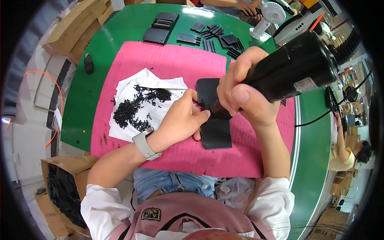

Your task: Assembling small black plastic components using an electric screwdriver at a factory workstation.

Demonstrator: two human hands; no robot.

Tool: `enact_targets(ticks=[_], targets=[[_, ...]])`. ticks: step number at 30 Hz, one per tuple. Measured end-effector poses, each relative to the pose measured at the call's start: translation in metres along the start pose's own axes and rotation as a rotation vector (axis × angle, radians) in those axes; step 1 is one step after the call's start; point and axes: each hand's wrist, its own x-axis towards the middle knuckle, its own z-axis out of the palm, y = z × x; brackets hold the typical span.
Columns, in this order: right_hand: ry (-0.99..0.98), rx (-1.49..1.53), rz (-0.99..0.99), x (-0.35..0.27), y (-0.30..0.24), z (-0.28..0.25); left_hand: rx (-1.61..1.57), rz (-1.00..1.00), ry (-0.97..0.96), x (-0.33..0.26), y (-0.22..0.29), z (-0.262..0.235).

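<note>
My right hand [250, 88] is wrapped round a black electric screwdriver [290, 66], its tip end pointing down at a black hinged plate [216, 132]. The plate lies on a pink foam mat [160, 56], one flat half farther from me and one nearer. My left hand [182, 118] rests at the plate's left edge, thumb and fingers against its middle part, and wears a watch with a pale strap. Left of that hand, many small black screws [128, 112] are heaped on a white cloth [176, 84]. The screwdriver's tip is hidden behind my right hand.
Past the mat on the green table [120, 24] lie another black hinged piece [161, 29] and several loose black parts [208, 36]. A small white fan [272, 16] stands far right. A cardboard box [78, 168] of black parts sits lower left. Another person's hands [248, 8] work opposite.
</note>
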Motion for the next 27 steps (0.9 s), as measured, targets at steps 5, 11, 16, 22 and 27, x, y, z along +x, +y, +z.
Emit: enact_targets(ticks=[5,11,16,22,27], targets=[[-0.031,0.003,0.008,-0.001,0.002,0.000,0.025,-0.026,0.001,-0.001,0.004,0.001],[-0.054,0.003,0.023,0.000,0.005,0.003,0.033,0.008,-0.007,0.001,-0.002,0.000],[-0.044,-0.094,-0.025,-0.003,0.002,0.017,0.051,0.043,-0.023,0.002,-0.002,-0.001],[0.004,0.183,-0.014,-0.004,-0.019,-0.002,0.424,-0.027,-0.063,0.001,0.034,-0.007],[0.019,0.296,-0.070,-0.002,-0.042,-0.002,1.206,0.766,0.624,0.074,0.031,-0.065]])
